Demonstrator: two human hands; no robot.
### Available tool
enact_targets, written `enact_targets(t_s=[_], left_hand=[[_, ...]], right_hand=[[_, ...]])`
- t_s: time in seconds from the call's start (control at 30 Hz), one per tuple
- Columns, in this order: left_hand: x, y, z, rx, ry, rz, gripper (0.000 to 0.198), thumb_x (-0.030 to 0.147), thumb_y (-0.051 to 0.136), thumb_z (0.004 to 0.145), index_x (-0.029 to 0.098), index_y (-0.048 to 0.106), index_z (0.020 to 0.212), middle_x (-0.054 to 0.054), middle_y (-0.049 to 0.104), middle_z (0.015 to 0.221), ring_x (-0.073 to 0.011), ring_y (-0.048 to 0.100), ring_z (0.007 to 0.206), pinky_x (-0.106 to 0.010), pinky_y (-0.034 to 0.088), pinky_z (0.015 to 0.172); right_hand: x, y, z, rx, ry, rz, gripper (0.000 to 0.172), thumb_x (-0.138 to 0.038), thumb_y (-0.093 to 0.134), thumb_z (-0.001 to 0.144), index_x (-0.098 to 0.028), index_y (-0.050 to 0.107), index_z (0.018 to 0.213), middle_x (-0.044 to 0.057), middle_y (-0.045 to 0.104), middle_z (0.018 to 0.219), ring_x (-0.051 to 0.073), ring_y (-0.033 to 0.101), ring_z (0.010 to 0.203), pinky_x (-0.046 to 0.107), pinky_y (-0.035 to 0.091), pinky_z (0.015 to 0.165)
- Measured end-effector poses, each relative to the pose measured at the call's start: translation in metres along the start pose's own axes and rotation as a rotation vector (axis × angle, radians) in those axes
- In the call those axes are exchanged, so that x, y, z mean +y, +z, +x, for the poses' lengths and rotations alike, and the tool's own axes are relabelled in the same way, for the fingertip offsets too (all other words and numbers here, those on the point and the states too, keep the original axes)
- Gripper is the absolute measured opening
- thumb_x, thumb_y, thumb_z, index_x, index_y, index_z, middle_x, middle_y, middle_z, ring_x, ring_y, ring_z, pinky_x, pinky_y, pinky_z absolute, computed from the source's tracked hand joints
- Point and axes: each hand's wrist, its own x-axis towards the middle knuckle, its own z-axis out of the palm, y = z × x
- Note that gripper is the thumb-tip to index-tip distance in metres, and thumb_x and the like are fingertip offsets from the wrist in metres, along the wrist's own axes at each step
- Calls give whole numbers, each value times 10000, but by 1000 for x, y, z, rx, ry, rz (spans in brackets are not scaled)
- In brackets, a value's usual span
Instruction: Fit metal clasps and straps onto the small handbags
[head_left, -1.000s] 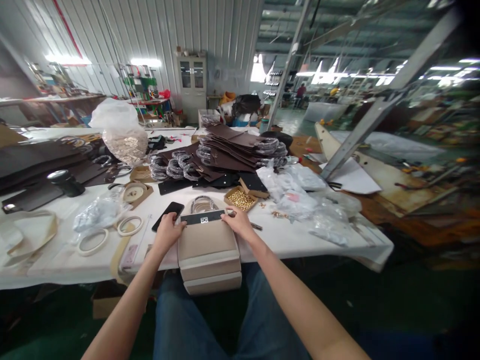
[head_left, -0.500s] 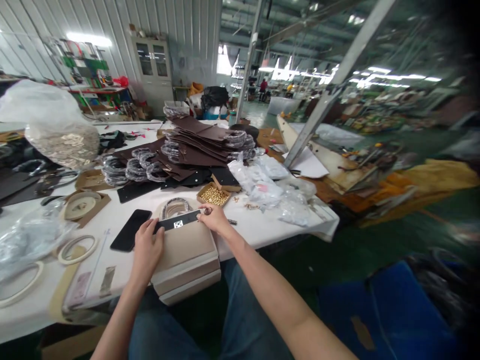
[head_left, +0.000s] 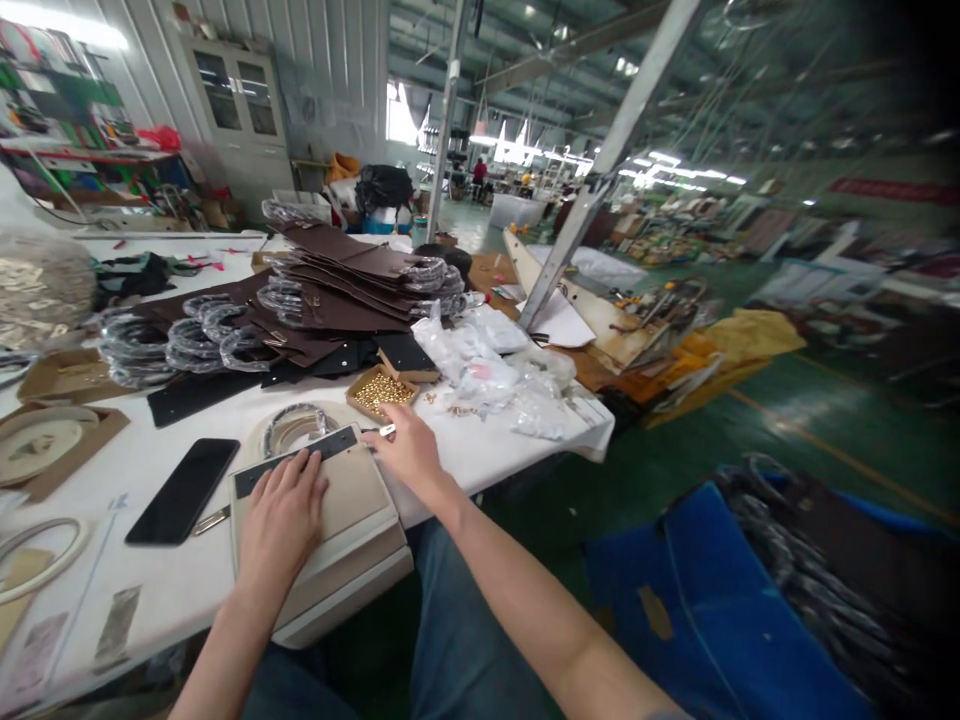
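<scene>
A beige handbag [head_left: 352,505] lies at the table's front edge, with a black strip [head_left: 341,440] along its upper end. Its handle [head_left: 304,415], wrapped in clear plastic, sticks out behind. My left hand [head_left: 285,505] rests flat on the bag, fingers over the black strip. At the strip's right end, my right hand [head_left: 409,450] is closed round a slim tool with a white end [head_left: 387,430]; most of the tool is hidden. Just beyond that hand sits a small cardboard box of gold metal fasteners [head_left: 381,392].
To the left lie a black phone [head_left: 184,490], a small metal knife-like piece [head_left: 212,520] and tape rolls [head_left: 45,555]. Brown bag panels [head_left: 337,280] are piled behind. Plastic bags [head_left: 487,360] lie at right. A blue container [head_left: 697,590] stands on the floor.
The view has turned right. My right hand has left the strip's edge and now grips the slim tool. My left hand has flattened over the strip, covering the white label seen before.
</scene>
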Motion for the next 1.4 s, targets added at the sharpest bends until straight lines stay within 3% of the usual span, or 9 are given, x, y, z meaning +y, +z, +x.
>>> enact_targets(t_s=[0.07,0.13,0.23,0.37,0.67,0.87,1.07,1.27,1.4], left_hand=[[-3,1,-1,-4,28,31,576,441,426,1164,178,622,1638,-198,648,1647,-436,590,1513,-625,399,1304],[-3,-2,-2,-18,55,60,578,442,416,1172,171,620,1640,-190,643,1657,-427,589,1515,-611,400,1308],[1,-7,-1,-23,66,100,585,444,414,1176,144,627,1630,-197,654,1642,-422,599,1499,-593,410,1300],[6,-8,0,-20,68,138,592,444,422,1178,121,613,1636,-208,654,1638,-418,599,1498,-592,407,1290],[-4,-4,5,-48,104,200,594,466,390,1182,152,613,1634,-180,690,1598,-394,620,1478,-587,447,1219],[-11,-1,6,-52,119,199,615,492,384,1179,165,599,1654,-172,677,1616,-395,617,1487,-586,478,1195],[-12,-8,8,-110,118,178,626,504,402,1175,138,606,1641,-178,671,1623,-396,614,1504,-578,500,1221],[-20,-21,5,-185,122,88,618,509,476,1155,140,601,1635,-180,599,1709,-392,601,1542,-581,487,1282],[-29,-23,3,-202,117,30,611,520,534,1134,194,590,1649,-153,568,1743,-382,581,1572,-594,473,1297]], right_hand=[[31,-39,-12,8,50,-154,168,-378,866,1039,-241,847,1134,63,804,1155,243,723,1028,323,529,950],[71,-79,-17,-24,155,-331,134,-273,802,1065,-218,853,954,79,802,1045,254,728,982,323,530,925],[125,-117,-8,-97,165,-461,232,-112,666,1081,-190,885,1085,113,813,1191,270,740,1102,329,534,1016],[159,-124,19,-205,2,-411,416,-44,603,1082,-260,850,1338,54,779,1403,235,701,1288,305,492,1162],[179,-133,63,-413,-137,-472,318,-143,717,1080,-287,873,1315,67,766,1326,240,727,1173,288,523,1043],[183,-138,84,-471,-122,-494,145,-137,824,989,-228,914,1057,61,818,1121,233,745,1089,248,513,958],[173,-137,62,-366,-49,-504,110,-150,761,1021,-190,862,1041,116,822,1147,256,755,1014,271,509,875],[164,-134,36,-213,11,-406,421,-226,609,1130,-202,710,1538,88,836,1236,248,767,1081,287,539,952],[158,-133,29,-192,54,-416,263,-240,657,1100,-240,845,1285,57,857,1166,248,776,1037,288,539,912]])
